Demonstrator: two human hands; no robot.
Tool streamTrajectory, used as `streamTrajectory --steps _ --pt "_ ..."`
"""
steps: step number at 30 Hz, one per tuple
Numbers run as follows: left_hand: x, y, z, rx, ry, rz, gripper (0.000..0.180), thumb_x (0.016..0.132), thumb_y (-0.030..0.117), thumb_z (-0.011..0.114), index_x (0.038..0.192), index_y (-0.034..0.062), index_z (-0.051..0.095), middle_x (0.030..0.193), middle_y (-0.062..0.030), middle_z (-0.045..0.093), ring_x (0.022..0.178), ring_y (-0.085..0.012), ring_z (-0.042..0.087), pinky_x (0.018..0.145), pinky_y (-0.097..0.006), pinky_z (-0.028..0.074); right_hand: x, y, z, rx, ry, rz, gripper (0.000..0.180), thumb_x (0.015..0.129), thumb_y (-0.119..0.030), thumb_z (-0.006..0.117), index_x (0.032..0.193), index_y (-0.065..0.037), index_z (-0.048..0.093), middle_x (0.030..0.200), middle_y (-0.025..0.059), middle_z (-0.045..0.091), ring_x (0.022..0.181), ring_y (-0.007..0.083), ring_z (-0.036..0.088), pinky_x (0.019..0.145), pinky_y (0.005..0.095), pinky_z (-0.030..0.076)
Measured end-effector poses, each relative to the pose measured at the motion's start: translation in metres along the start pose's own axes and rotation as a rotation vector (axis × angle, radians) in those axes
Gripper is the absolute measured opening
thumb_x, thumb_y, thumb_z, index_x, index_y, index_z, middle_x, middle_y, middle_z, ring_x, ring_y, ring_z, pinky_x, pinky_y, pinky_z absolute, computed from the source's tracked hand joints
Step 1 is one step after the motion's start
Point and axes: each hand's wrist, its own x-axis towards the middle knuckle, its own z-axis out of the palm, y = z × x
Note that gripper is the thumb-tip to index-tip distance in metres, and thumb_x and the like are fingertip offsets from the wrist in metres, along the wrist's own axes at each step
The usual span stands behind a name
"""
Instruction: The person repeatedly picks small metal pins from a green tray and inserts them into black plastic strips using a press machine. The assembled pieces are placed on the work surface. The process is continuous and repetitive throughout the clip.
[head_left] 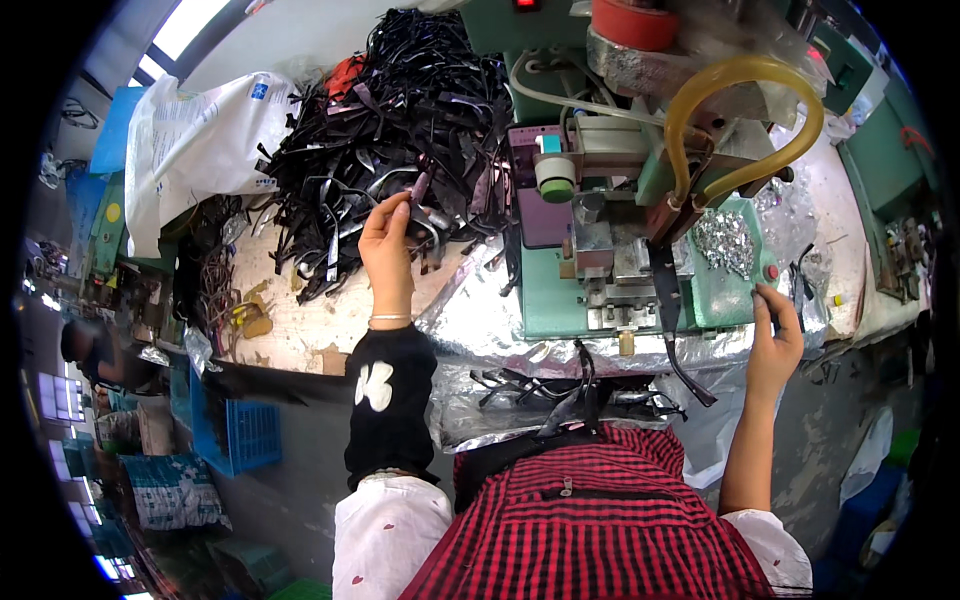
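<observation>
My left hand (385,250) is over the near edge of a heap of black strips (390,130), which look like eyeglass temples. Its thumb and fingertips are pinched at one dark, pinkish temple (419,187). My right hand (774,345) is closed in a pinch beside a red button (770,272), at the right rim of a green tray (742,313) of small shiny pieces (724,242). Whatever its fingertips hold is too small to make out. Under the head of a green bench machine (550,309), one black temple (667,285) hangs toward me, its curved tip free.
Several loose temples (560,395) lie on foil at my lap. A yellow hose (815,110) loops above the machine, and a purple phone-like slab (543,218) is at its left. A white plastic bag (205,150) stands left of the heap; a blue crate (250,436) is below the bench.
</observation>
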Motion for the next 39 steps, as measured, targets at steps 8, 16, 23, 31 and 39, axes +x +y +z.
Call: streamTrajectory --steps 8,16,23,31,39 --pt "-0.034 0.037 0.041 0.347 -0.185 -0.051 0.029 0.102 0.024 0.064 0.091 -0.0019 0.07 0.072 -0.0013 0.067 0.057 -0.0051 0.055 0.051 -0.021 0.037 0.046 -0.078 0.077 0.213 -0.126 -0.281 0.022 0.085 0.002 0.071 0.106 0.002 0.071 0.102 0.0099 0.071 0.097 0.0214 0.067 0.088 0.0326 0.05" --pt "-0.107 0.122 0.094 -0.025 -0.159 0.264 0.013 0.105 0.012 0.056 0.096 0.0028 0.062 0.091 -0.0111 0.072 0.074 -0.0141 0.067 0.054 -0.019 0.048 0.023 -0.1 0.085 0.705 -0.191 0.19 0.048 0.086 0.001 0.072 0.131 0.002 0.057 0.111 0.0091 0.068 0.1 0.0124 0.065 0.092 0.0286 0.05" --pt "-0.098 0.166 0.142 0.052 -0.319 0.737 0.009 0.099 -0.002 0.06 0.105 -0.0082 0.063 0.098 -0.0171 0.071 0.091 -0.0212 0.069 0.085 -0.03 0.053 0.017 -0.136 0.061 0.805 -0.311 0.199 0.062 0.084 -0.002 0.073 0.141 0.001 0.048 0.129 0.0141 0.063 0.116 0.0186 0.06 0.1 0.0348 0.047" --pt "-0.138 0.113 0.161 0.555 -0.583 1.325 0.024 0.075 0.002 0.081 0.098 0.0009 0.075 0.103 -0.0165 0.076 0.061 -0.0153 0.064 0.052 -0.025 0.047 0.016 -0.025 0.042 -0.048 -0.169 -0.035 0.025 0.099 -0.012 0.056 0.117 -0.002 0.068 0.108 0.0179 0.072 0.103 0.0379 0.067 0.091 0.0426 0.052" --pt "-0.15 0.111 0.159 0.547 -0.636 1.299 0.035 0.073 0.002 0.085 0.106 0.0031 0.072 0.105 -0.0181 0.075 0.053 -0.0173 0.056 0.046 -0.027 0.041 0.053 -0.005 0.018 0.133 -0.015 -0.018 0.025 0.098 -0.005 0.057 0.12 -0.005 0.069 0.109 0.0122 0.075 0.1 0.0232 0.071 0.089 0.0332 0.053"
